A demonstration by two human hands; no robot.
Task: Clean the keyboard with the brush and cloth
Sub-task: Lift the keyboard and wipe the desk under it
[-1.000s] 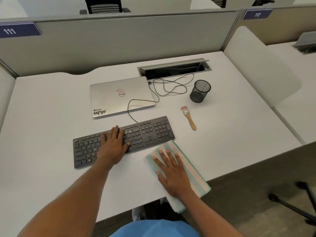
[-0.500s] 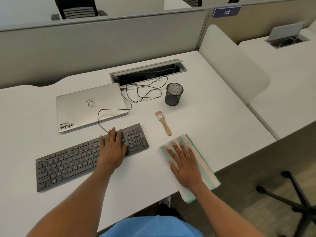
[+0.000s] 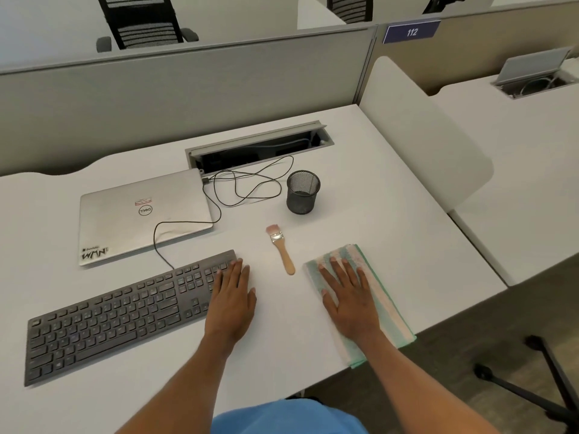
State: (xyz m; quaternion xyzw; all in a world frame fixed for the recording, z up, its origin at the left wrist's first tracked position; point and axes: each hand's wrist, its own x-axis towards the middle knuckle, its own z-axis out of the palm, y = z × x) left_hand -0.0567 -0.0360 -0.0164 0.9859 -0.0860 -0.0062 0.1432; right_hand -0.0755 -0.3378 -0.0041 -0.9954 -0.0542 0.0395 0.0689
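Dark grey keyboard (image 3: 119, 311) lies under the flat left hand (image 3: 232, 299); the right hand (image 3: 349, 299), spread on the striped folded cloth (image 3: 391, 308), had best take the wooden-handled brush (image 3: 280, 247) first.

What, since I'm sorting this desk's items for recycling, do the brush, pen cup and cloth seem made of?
Brush: pale matte wooden handle, shiny metal ferrule, pinkish bristles, natural or synthetic unclear. Pen cup: black see-through mesh, probably metal wire. Cloth: soft matte woven fabric, striped, folded in layers; fibre unclear.
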